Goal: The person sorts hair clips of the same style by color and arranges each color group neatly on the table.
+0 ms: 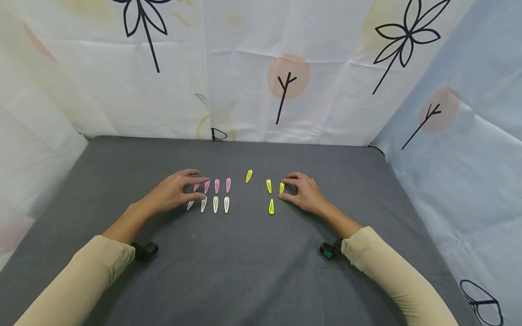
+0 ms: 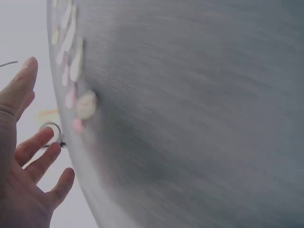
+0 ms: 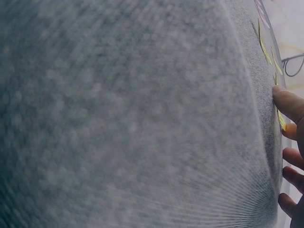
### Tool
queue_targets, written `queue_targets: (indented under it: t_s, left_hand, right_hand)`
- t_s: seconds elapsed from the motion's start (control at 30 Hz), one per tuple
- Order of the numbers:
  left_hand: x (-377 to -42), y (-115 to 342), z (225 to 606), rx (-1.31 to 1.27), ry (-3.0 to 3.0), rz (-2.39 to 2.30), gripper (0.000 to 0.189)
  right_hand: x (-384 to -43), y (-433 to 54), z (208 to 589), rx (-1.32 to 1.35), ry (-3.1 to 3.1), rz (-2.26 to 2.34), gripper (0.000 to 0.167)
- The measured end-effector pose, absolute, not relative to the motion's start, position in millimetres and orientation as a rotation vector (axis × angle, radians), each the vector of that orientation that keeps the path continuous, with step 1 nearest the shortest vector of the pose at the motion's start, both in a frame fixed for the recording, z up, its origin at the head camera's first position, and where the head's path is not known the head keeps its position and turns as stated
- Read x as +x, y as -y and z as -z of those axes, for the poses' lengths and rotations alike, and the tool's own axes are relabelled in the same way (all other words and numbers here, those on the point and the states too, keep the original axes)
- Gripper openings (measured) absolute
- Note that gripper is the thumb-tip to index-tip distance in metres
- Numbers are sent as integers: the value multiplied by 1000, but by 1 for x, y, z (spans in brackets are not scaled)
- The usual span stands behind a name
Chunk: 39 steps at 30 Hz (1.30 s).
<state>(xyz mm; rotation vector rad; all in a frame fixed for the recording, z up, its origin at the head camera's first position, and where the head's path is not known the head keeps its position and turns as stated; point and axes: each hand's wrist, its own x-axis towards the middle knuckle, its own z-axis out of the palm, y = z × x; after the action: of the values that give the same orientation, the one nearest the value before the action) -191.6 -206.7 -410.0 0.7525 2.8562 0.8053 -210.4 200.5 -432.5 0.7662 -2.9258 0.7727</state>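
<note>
My right hand (image 1: 303, 192) has its thumb and index finger at the two ends of a yellow hair clip (image 1: 282, 188), pinching it low at the cloth. In the right wrist view, that yellow clip (image 3: 281, 120) shows between thumb and fingertip. Left of it lie more yellow clips: one (image 1: 268, 186) alongside, one (image 1: 271, 207) nearer and one (image 1: 249, 176) farther off. My left hand (image 1: 173, 190) is spread over the left end of two rows, pink clips (image 1: 217, 186) behind and white clips (image 1: 215, 204) in front. Its fingers partly cover the leftmost clips.
A grey cloth (image 1: 228, 267) covers the table. White printed fabric (image 1: 244, 99) hangs along the far edge, and a bluish sheet (image 1: 469, 181) hangs at the right. Each wrist carries a black strapped device (image 1: 145, 251).
</note>
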Motion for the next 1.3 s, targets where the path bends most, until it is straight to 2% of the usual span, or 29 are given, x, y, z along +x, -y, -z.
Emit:
queue_targets:
  t_s: [0.27, 0.6, 1.3]
  left_hand:
    - [-223, 163, 403, 804, -2816, -757, 57]
    - [-244, 119, 406, 784, -2822, -645, 59]
    - [-264, 88, 417, 824, -2747, -593, 65]
  right_hand:
    - [-210, -202, 433, 786, 2897, -761, 50]
    - [-210, -201, 432, 802, 2895, -773, 51]
    - [-214, -203, 436, 797, 2897, -780, 50]
